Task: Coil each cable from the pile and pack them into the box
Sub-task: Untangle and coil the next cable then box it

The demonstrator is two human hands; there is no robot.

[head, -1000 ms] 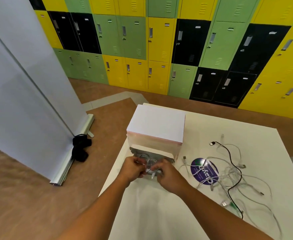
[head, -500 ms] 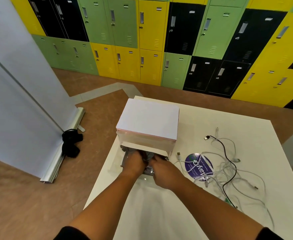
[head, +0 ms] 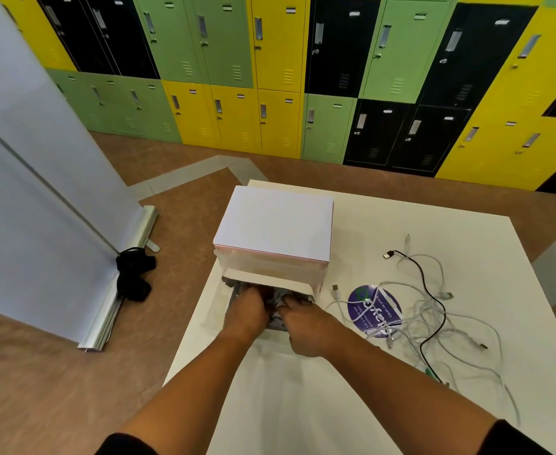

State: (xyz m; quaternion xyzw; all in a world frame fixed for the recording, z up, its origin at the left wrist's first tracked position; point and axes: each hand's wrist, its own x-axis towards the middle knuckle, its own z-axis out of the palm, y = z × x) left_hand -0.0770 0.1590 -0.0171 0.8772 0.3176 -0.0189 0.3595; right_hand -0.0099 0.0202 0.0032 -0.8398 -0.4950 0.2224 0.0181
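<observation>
Both hands are in the mouth of the box (head: 275, 221), under its raised lid. The left hand (head: 248, 307) goes in knuckles up, fingers hidden under the front flap. The right hand (head: 306, 326) sits just beside it, fingertips bent down into the opening. Cannot tell if either hand pinches anything or is only pressing; the grey-white stuff between them is too blurred to call.

Step, as I read it: seating 1 coil in the box. The box stands at the table's (head: 303, 405) left edge. The pile (head: 414, 310) lies loose on the right, well apart from the hands, draped over a purple sticker (head: 376, 311), with 1 black cable (head: 432, 290) running through the white ones.

To do it well:
- Push the coil flat and to a corner so later coils fit.
- Keep 1 hand on the loops while the other lets go, or it may spring open.
- Tuck the plug ends inside the loops.
- Don't knock the lid; it hangs right over the hands.
- Pull out straight so no loop is dragged back out.

Most of the pile looks uncoiled, so the task seems early.
</observation>
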